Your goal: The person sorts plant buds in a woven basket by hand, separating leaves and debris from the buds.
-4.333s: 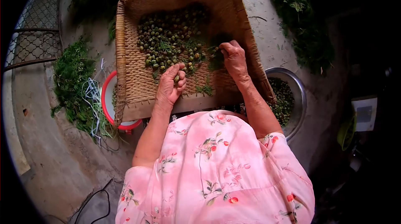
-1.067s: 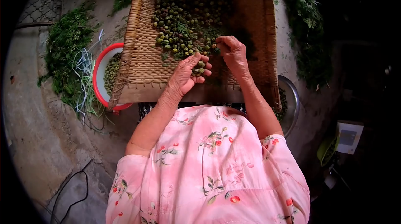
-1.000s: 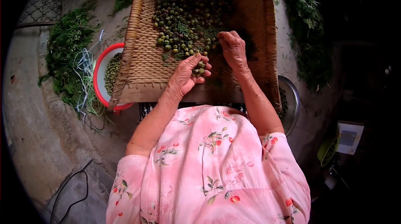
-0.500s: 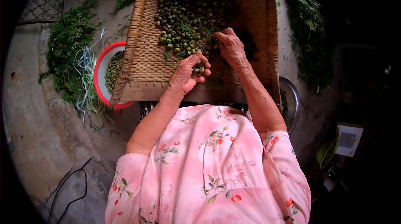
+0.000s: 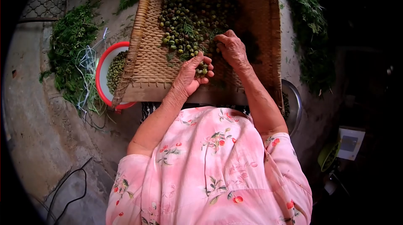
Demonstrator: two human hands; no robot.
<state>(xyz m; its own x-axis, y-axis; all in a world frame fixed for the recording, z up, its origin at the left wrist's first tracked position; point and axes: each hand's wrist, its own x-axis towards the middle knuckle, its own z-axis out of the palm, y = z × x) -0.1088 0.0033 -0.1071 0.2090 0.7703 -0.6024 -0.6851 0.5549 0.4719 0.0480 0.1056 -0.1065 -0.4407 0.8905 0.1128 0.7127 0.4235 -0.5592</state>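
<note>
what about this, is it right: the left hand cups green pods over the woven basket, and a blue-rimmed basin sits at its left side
The basin has a red rim, not blue, as the head view shows. The rest stands: the left hand cups green pods over the woven basket.

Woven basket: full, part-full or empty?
Part-full: small green cones cover part of the woven basket, while bare weave shows beside the left hand.
</note>
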